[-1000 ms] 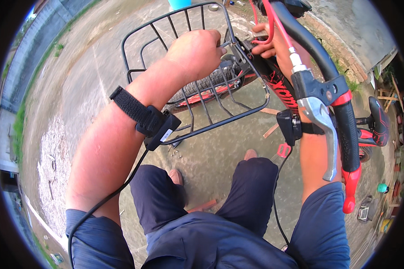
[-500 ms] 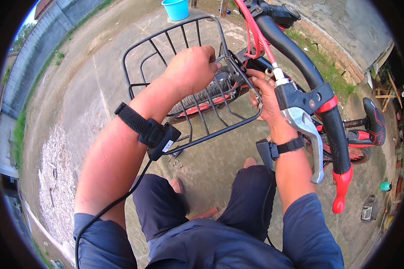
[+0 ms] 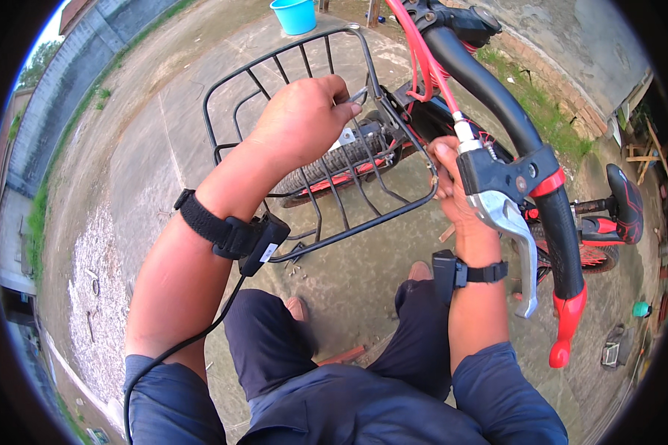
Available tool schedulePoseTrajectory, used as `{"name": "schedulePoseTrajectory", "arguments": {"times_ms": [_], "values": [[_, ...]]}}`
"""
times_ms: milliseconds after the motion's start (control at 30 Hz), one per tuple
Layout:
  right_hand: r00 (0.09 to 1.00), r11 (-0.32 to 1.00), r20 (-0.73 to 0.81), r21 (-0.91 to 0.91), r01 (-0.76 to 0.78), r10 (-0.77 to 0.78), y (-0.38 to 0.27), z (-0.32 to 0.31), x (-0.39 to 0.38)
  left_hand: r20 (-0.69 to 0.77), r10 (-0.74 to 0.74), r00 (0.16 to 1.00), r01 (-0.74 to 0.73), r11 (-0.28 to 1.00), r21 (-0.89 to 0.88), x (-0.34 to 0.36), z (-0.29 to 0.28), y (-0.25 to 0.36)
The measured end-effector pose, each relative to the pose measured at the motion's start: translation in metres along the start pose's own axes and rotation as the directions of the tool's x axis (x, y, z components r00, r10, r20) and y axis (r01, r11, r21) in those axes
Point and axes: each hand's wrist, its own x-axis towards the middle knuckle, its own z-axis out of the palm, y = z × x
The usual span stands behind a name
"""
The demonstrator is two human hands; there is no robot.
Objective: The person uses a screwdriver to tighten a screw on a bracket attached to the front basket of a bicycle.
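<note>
One basket [image 3: 349, 232] of thin black wire, rectangular with rounded corners, sits over the front tyre [image 3: 315, 172] of one bicycle [image 3: 497, 93]. The tyre is knobbly rubber, seen between the wires.

The left hand [image 3: 304, 115] is over the basket, fingers curled in and thumb toward the forefinger. Grey metal shows at the fingertips — whether it is gripped cannot be told. Just below lies one flat, shiny metal plate [image 3: 345, 138] with a hole.

The right hand [image 3: 451, 174] is at the basket's near right corner, fingers bent and partly closed; whether it has hold of anything cannot be told.

The handlebar [image 3: 518, 122] is a smooth, curved black tube bearing one silvery brake lever [image 3: 518, 245] and one glossy red end piece [image 3: 568, 326]. Red cables [image 3: 434, 70] loop beside it — too overlapped to count.

Also noted: two black wrist straps [image 3: 204, 222], one fabric-textured; one black-and-red saddle [image 3: 626, 204]; one blue bucket [image 3: 295, 16]; two shoes [image 3: 297, 308] on rough concrete ground [image 3: 349, 297].
</note>
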Motion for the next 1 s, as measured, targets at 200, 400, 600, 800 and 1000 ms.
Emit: {"name": "schedulePoseTrajectory", "arguments": {"times_ms": [200,400,600,800,1000], "values": [[0.975,0.917,0.158,-0.343,0.202,-0.155,-0.019,-0.005,-0.036,0.021,-0.208,0.978,0.176,0.765,-0.619,-0.013,-0.017,0.022],[0.912,0.827,0.41,-0.522,0.208,0.029,-0.039,0.041,-0.086,0.06,-0.299,0.952,0.113,0.164,-0.98,-0.062,-0.006,0.063],[0.914,0.969,0.397,-0.248,0.021,0.082,-0.02,0.056,-0.109,0.044,-0.33,0.943,0.028,-0.054,-0.998,-0.085,0.012,0.08],[0.887,0.975,0.458,-0.219,0.045,0.062,-0.035,0.045,-0.111,0.142,-0.142,0.98,0.165,0.168,-0.972,-0.135,0.043,0.085],[0.99,0.927,0.11,-0.354,0.123,-0.089,-0.023,-0.003,-0.063,0.078,-0.283,0.956,0.118,0.128,-0.985,-0.141,0.037,0.07]]}}
